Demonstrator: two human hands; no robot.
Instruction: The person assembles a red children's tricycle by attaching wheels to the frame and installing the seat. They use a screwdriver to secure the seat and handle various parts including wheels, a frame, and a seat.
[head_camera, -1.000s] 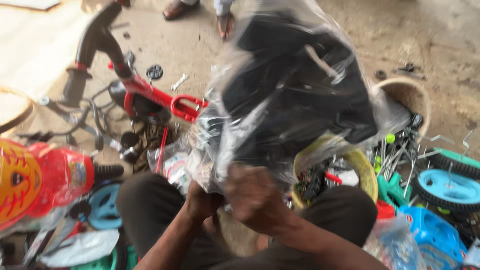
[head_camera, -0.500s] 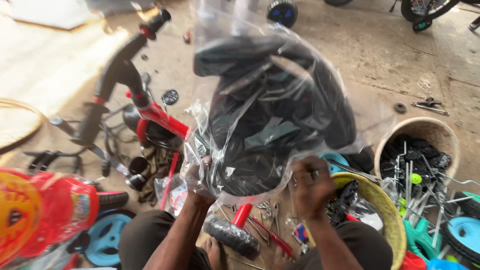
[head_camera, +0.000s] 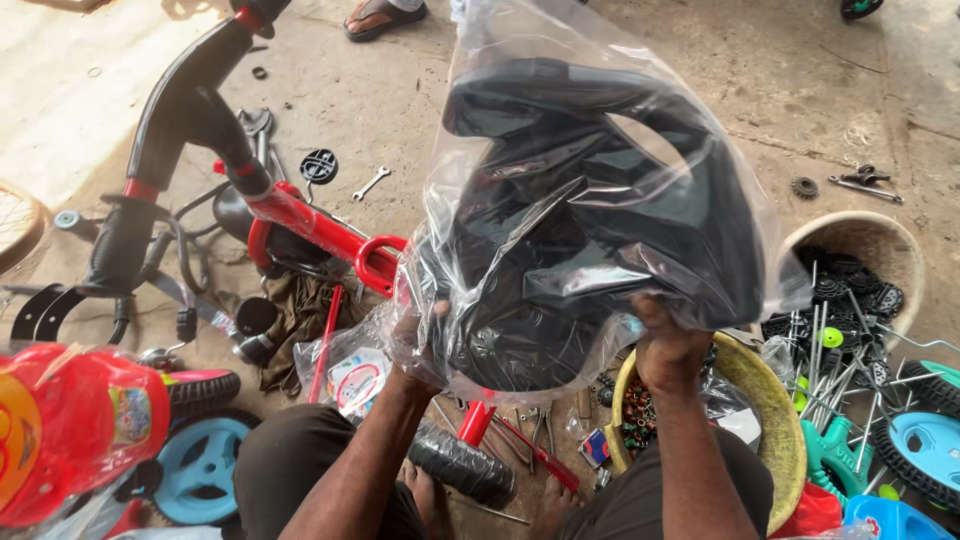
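Observation:
A large black plastic part (head_camera: 590, 210) sits inside a clear plastic bag (head_camera: 520, 90), held up in front of me. My left hand (head_camera: 415, 345) grips the bag's lower left edge. My right hand (head_camera: 668, 345) grips the bag and the part's lower right edge from below. Behind the bag lies a red and black child's bike frame (head_camera: 300, 225) on the concrete floor.
A beige bucket (head_camera: 880, 240) of black gears and metal rods stands at right, a yellow-green basin (head_camera: 770, 400) of small parts below it. Blue wheels (head_camera: 205, 470) (head_camera: 925, 450), a red plastic toy body (head_camera: 70, 430), wrenches (head_camera: 372, 182) and someone's sandalled foot (head_camera: 385, 15) lie around.
The bagged black part has risen and turned in front of me. My hands have moved apart, gripping the bag's two lower corners instead of bunching together beneath it.

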